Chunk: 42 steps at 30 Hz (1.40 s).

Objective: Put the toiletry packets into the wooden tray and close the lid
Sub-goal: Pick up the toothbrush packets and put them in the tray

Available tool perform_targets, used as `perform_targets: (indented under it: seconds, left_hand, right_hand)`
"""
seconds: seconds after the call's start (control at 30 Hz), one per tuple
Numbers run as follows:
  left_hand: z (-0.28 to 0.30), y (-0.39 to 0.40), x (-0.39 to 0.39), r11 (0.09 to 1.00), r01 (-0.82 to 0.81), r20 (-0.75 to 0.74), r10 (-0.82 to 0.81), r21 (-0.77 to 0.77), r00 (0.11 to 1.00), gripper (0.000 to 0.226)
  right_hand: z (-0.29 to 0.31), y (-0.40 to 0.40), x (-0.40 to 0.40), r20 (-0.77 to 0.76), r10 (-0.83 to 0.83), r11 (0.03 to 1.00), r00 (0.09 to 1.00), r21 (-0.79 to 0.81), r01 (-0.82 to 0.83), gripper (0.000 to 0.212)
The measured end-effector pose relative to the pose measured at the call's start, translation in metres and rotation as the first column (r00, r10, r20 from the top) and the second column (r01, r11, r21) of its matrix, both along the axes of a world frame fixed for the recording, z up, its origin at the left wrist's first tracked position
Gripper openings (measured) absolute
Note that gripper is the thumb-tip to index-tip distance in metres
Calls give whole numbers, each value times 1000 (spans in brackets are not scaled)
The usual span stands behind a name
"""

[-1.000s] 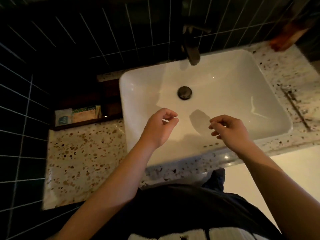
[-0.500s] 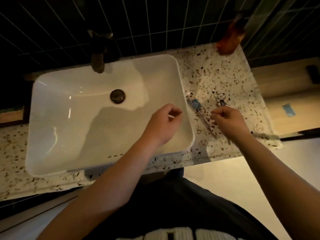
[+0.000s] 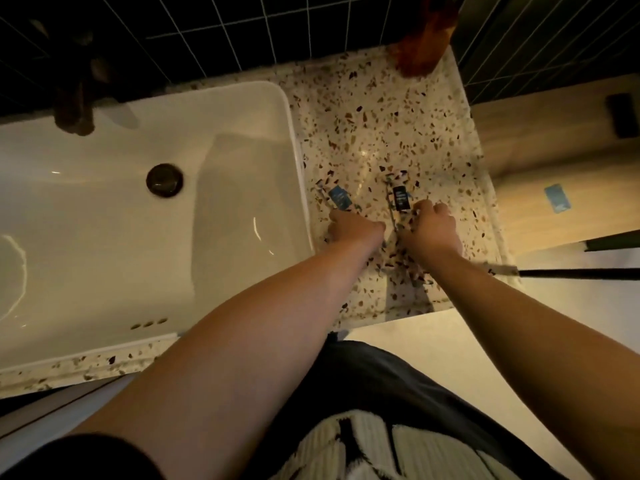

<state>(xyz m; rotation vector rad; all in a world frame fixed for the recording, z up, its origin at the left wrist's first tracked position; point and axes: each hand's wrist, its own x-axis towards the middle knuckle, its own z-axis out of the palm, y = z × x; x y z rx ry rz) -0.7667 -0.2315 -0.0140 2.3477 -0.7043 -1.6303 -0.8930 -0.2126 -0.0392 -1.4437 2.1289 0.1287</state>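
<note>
Both hands' fingertips (image 3: 341, 216) hidden; packet labels (image 3: 400, 198) unreadable.

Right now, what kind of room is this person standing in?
Most likely a bathroom, perhaps a hotel's: a white sink with a drain, a speckled stone counter, dark wall tiles, and small toiletry packets lying out.

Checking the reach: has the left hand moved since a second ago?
Yes. The left hand was over the sink basin; now it is past the sink's right rim, on the counter at the blue packet.

2 packets (image 3: 400, 198) on terrazzo counter (image 3: 374, 126)
</note>
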Motion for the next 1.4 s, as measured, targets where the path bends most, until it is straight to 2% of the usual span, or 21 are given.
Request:
perform_targets:
  seconds: [0.07, 0.23, 0.4, 0.53, 0.73, 0.8, 0.9, 1.0, 1.13, 1.23, 1.4]
  left_hand:
    - [-11, 1, -3, 999, 10, 99, -6, -46, 995, 93]
    - [-27, 11, 0, 943, 288, 288, -232, -170, 929, 83]
    - [-27, 16, 0, 886, 438, 322, -374, -154, 870, 69]
    - [-23, 17, 7, 850, 511, 336, -448, -128, 829, 60]
    - [-10, 24, 11, 875, 469, 217, -438, -122, 872, 34]
    - [5, 26, 13, 877, 445, 172, -417, -182, 892, 24]
    - [34, 29, 23, 903, 298, -4, -315, -308, 949, 16]
    - [66, 35, 49, 898, 195, -103, -254, -394, 962, 16]
    - [94, 44, 108, 862, 119, -65, -172, -492, 983, 21]
    - [102, 53, 162, 815, 143, 20, -159, -562, 987, 10]
    - [102, 68, 259, 800, 116, 63, -98, -588, 993, 9]
  right_hand:
    - [-4, -3, 0, 62, -32, 999, 998, 11, 31, 51]
    - [-7, -3, -3, 178, -110, 994, 978, 33, 106, 41]
    - [0, 2, -11, 261, -219, 975, 940, 91, 202, 34]
    - [16, 10, -16, 354, -271, 959, 895, 24, 282, 25]
    - [45, 24, -17, 421, -292, 932, 859, -75, 354, 24]
    - [55, 27, -14, 430, -287, 927, 856, -103, 362, 23]
    - [74, 29, -3, 462, -264, 919, 846, -145, 366, 23]
    - [94, 31, 15, 527, -224, 916, 820, -173, 361, 22]
    - [119, 31, 56, 598, -135, 931, 790, -197, 308, 22]
    - [136, 31, 98, 633, -61, 943, 772, -217, 253, 25]
    - [154, 31, 186, 635, 40, 960, 771, -238, 146, 22]
